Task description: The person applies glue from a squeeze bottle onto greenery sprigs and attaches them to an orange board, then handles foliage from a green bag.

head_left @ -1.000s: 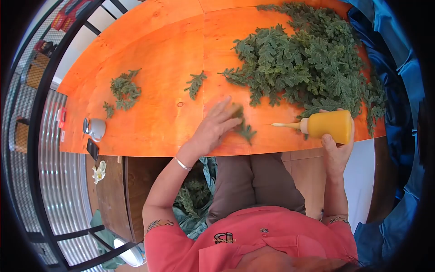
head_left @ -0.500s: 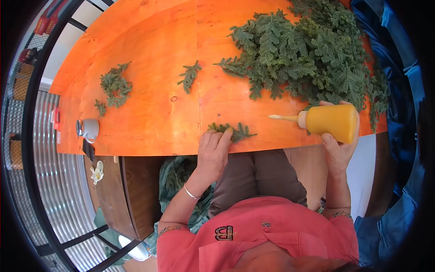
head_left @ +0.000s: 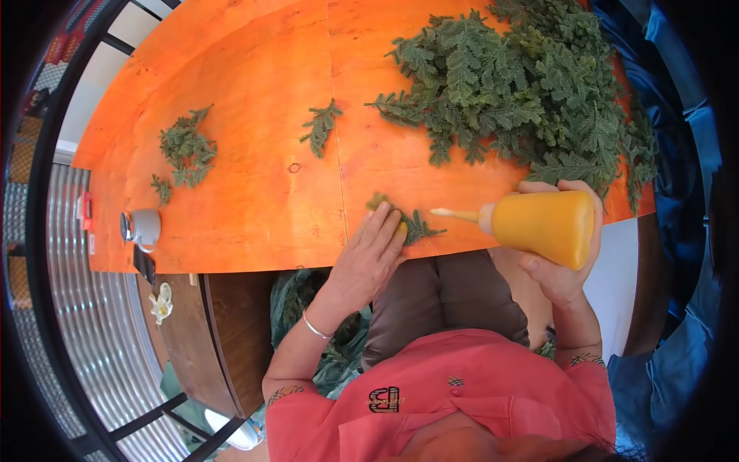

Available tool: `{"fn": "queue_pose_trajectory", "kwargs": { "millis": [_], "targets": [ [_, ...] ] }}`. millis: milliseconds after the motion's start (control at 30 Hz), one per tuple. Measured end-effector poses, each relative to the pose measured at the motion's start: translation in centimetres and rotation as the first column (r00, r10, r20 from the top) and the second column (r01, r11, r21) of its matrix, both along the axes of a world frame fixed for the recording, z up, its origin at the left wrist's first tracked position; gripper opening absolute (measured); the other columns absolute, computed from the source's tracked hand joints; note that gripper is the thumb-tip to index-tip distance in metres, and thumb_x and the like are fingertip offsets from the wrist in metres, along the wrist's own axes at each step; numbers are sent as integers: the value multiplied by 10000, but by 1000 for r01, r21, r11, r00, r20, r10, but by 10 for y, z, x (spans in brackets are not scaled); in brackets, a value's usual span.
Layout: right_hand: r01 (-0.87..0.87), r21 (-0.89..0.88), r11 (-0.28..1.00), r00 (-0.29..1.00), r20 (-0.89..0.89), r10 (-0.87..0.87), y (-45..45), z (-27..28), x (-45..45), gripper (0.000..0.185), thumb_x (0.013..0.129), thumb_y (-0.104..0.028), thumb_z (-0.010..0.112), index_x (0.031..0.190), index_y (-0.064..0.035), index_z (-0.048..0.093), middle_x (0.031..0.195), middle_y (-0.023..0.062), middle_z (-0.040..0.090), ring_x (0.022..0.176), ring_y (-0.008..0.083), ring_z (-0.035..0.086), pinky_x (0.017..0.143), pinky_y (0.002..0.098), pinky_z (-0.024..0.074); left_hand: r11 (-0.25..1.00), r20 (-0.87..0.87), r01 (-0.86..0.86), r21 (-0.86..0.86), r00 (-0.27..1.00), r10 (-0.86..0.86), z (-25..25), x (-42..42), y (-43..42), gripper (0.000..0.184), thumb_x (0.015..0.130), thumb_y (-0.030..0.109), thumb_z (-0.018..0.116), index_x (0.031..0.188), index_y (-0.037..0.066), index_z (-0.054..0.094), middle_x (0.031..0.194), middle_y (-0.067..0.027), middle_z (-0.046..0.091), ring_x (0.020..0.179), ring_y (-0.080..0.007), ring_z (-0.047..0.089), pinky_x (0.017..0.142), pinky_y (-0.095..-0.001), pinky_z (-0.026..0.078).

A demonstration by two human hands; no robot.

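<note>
Gripping a yellow squeeze bottle [head_left: 543,229], the right hand [head_left: 566,283] is at the right of the frame, just below the middle. Its fingers and thumb are wrapped around the bottle's wide body, which lies on its side in the grasp. The bottle's pale nozzle [head_left: 460,215] points left, its tip near the end of a small green sprig [head_left: 418,229]; whether they touch, I cannot tell.

That sprig lies on an orange wooden table [head_left: 246,215], just below the center of the frame and close to the table's near edge. The left hand [head_left: 368,258] lies over its middle, fingers stretched out and held close together, leafy ends showing past them on both sides. Whether the thumb pinches the stem cannot be told, as the hand hides it. A thin bracelet [head_left: 317,326] circles the left wrist.

A large pile of green branches [head_left: 500,100] fills the upper right. One loose sprig [head_left: 319,127] lies at upper center, and a small clump of greenery [head_left: 187,150] lies at upper left. Below that clump stands a gray container [head_left: 145,229]. At the bottom, the person wears a pinkish-red shirt [head_left: 469,377] and brown trousers [head_left: 439,308].
</note>
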State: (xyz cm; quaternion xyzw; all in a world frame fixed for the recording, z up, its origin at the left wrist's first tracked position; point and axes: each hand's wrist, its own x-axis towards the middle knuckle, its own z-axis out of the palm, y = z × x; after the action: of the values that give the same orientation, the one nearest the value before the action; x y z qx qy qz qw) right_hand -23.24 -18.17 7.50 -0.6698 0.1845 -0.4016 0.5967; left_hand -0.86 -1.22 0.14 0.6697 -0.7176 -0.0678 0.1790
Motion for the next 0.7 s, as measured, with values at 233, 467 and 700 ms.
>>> {"fn": "queue_pose_trajectory", "kwargs": {
  "millis": [233, 467, 700],
  "targets": [
    [-86, -64, 994, 996, -42, 83, 6, -2, 10, 880, 673, -96, 874, 1330, -18, 293, 1258, 217, 534, 1104, 272, 596, 928, 394, 506, 997, -3, -34, 71, 999, 34, 6, -9, 3, 591, 808, 248, 715, 1326, 58, 501, 1458, -270, 301, 1372, -444, 286, 1129, -533, 276],
    [-93, -157, 983, 996, -28, 89, 8, -1, 21, 877, 677, -115, 873, 1327, -15, 292, 1258, 227, 533, 1086, 280, 608, 919, 396, 511, 999, -138, -47, 24, 989, 50, -9, -3, 9, 802, 798, 341, 718, 1422, -3, 348, 1485, -288, 255, 1397, -461, 232, 1136, -541, 243],
    [-77, -153, 985, 997, -27, 74, 8, 2, 23, 872, 677, -122, 873, 1321, -12, 297, 1249, 229, 538, 1081, 283, 610, 911, 396, 517, 974, -38, -226, 1, 973, 226, -16, -17, 10, 759, 796, 415, 701, 1403, 54, 425, 1423, -270, 327, 1353, -448, 297, 1096, -550, 274]
  ]
}}
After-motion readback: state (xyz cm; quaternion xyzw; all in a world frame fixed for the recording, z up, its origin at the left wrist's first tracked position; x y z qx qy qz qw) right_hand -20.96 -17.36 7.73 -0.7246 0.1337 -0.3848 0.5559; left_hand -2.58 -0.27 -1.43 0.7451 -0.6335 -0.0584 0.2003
